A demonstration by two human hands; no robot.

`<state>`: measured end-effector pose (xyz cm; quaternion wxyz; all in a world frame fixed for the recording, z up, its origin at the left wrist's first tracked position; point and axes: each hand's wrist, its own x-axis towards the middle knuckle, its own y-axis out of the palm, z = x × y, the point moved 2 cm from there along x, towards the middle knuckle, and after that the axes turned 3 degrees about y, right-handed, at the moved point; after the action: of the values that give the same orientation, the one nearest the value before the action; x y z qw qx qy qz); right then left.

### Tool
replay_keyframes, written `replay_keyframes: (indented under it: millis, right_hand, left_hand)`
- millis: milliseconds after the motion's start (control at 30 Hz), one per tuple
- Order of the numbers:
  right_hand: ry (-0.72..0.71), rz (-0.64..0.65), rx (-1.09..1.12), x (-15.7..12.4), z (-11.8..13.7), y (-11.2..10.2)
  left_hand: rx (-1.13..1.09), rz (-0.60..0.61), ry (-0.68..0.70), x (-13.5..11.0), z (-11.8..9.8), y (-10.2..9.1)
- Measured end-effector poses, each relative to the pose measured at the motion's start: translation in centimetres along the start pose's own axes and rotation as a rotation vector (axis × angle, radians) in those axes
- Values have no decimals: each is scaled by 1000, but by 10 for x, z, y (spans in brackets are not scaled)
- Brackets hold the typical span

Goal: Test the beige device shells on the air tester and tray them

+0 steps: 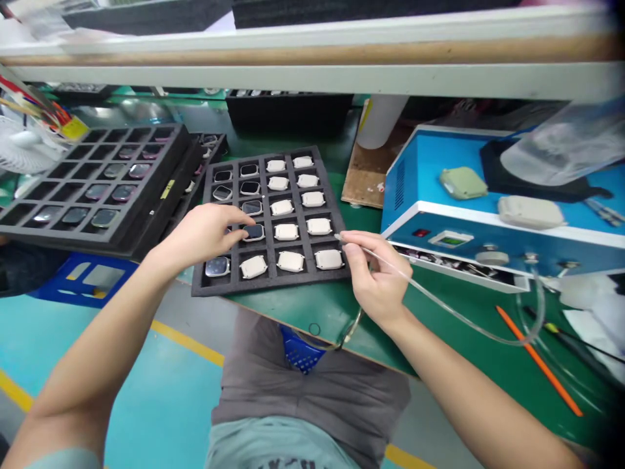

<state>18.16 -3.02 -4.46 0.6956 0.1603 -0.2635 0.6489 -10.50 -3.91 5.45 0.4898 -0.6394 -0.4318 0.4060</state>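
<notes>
Green, smooth tabletop [303, 309] nearest me, with a black, matte tray [263, 285] of square pockets. From afar I see my left grip [202, 231], thumb and forefinger slightly apart at a glossy, dark-faced watch [254, 232] in the tray; I can't tell whether it's pinched. My right grip [381, 286] pinches a clear, thin tube [415, 283] beside rounded cream cases [329, 259]. Farther off: a blue, boxy machine [510, 242].
</notes>
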Motion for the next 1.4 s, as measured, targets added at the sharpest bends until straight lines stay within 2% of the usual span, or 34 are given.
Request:
replay_keyframes:
  millis: [133,233,300,367,533,633,767,900,1400]
  right_hand:
    - [52,3,5,-4,-7,1]
    - [47,-25,24,-3,-7,1]
    - [4,-61,25,-1,-3,0]
    - [-34,-91,11,2,1,-1]
    - [-24,-91,-1,8,0,-1]
    - [-21,-100,4,11,-3,-1]
    - [-11,-104,-23,16,-4,0]
    - [-6,-85,-47,17,0,2]
    - [-57,-76,-50,16,4,2]
  left_hand:
    - [299,20,-60,19,0,13]
    - [263,-86,-22,26,-5,17]
    - [71,-200,-1,32,-13,16]
    - [-178,-253,14,43,-25,17]
    - [-818,-242,62,85,-65,32]
    - [-1065,-244,87,96,-76,45]
    - [-1235,-240,-7,91,-75,54]
    - [-1292,-210,-80,81,-77,54]
    - [-1306,-214,-8,79,-80,58]
